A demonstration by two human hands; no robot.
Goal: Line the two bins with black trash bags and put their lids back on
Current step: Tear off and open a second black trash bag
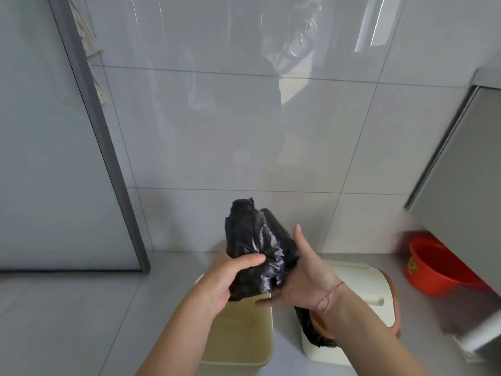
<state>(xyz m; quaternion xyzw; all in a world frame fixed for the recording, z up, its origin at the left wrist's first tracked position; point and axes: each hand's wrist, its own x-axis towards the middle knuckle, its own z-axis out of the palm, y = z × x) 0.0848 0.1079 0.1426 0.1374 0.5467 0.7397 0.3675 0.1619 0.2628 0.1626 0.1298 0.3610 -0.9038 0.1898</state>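
A crumpled black trash bag (257,245) is held up above the bins. My left hand (230,278) grips its lower left part, thumb over the plastic. My right hand (306,278) holds the bag's right side, fingers spread and partly under it. Below my left hand stands an open cream bin (244,337) with a bare inside. To its right a second bin (325,351) carries a white lid (360,283), and black bag plastic (311,329) hangs out at its front under an orange rim (390,291).
A red plastic basin (439,267) sits on the floor at the right, beneath a grey cabinet (466,172). A glossy tiled wall (244,131) stands directly behind the bins. A grey door frame (108,147) runs down the left side.
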